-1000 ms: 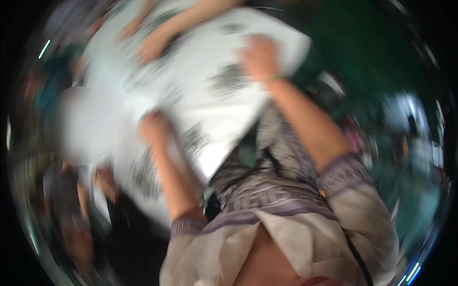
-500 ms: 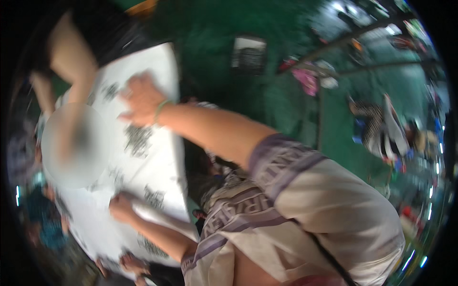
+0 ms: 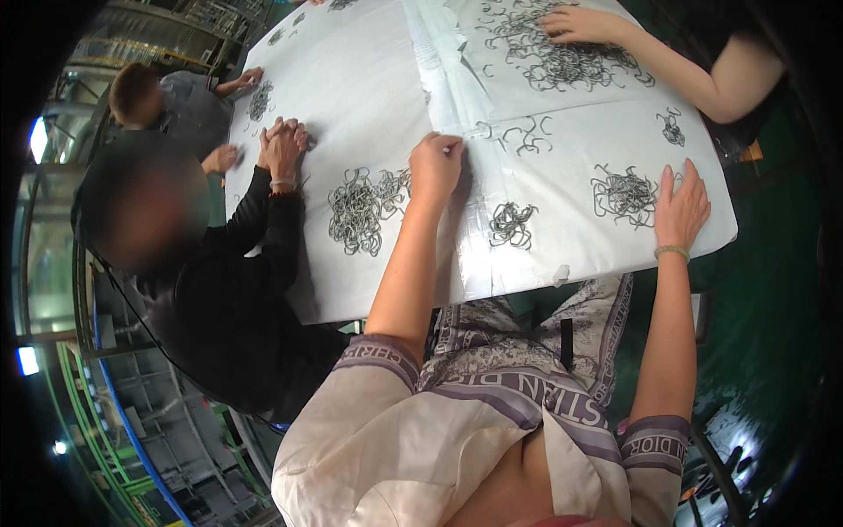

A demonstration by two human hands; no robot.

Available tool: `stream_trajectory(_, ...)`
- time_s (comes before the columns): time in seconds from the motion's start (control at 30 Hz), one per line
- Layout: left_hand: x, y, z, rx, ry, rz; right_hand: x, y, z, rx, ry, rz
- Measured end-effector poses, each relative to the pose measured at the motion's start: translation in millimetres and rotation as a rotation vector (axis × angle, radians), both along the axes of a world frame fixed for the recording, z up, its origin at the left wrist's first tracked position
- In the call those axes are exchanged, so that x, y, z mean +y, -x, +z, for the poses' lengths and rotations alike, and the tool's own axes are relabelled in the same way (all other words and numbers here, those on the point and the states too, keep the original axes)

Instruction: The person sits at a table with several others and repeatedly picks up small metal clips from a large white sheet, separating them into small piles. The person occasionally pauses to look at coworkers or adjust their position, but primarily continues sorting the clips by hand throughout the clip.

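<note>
My left hand is over the middle of a white-covered table, its fingers curled closed and whatever they hold too small to make out. Behind its wrist, partly hidden, lies a pile of small curved metal hooks. A smaller hook cluster lies between my two hands, with a few loose hooks spread farther off. My right hand lies on the table at the right with fingers stretched out. Its fingers are beside another hook pile, at that pile's right edge.
A co-worker's hand rests on a large hook heap at the far right. To the left, a person in black has clasped hands on the table. Another person sits beyond. A taped seam crosses the covering.
The view has swung round and steadied from a blur. My right hand, earlier spread and blurred over the sheet, now lies beside a hook pile. My left hand stays closed.
</note>
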State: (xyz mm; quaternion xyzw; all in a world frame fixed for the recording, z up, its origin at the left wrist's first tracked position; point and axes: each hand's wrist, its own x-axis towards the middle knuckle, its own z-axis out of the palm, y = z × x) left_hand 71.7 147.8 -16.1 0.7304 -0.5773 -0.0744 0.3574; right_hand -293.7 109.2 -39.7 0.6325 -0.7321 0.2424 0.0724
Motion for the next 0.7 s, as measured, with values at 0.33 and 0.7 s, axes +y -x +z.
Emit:
stream_trajectory(0.33, -51, 16, 4, -0.523, -0.15, -0.233, -2, 5, -1, 0.017, -0.029, 0.033)
stream_trajectory(0.7, -34, 3, 21, 0.127, -0.436, -0.185, -4, 6, -1, 0.008, -0.024, 0.051)
